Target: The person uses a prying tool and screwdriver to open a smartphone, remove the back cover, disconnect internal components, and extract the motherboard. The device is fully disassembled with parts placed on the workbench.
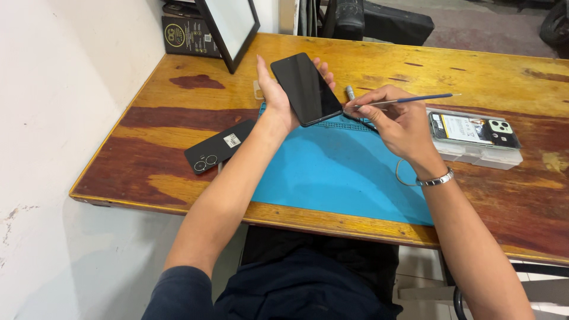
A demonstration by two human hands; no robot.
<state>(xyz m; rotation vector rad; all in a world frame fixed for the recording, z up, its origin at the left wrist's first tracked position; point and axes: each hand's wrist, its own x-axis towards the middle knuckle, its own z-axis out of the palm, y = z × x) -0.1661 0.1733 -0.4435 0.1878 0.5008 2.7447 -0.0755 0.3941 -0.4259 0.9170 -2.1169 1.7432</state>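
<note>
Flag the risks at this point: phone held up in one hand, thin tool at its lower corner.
1. The phone rests only in the left hand, above the blue mat; it might slip.
2. The thin tool in the right hand touches the phone's corner and could scratch it.

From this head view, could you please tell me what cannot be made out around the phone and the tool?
- Tip of the thin blue tool: hidden by the right hand and the phone edge.
- Phone's back: covered by the left hand.
- Opened phone on the clear box: parts too small.
- Frame: cut off by the top edge.
</note>
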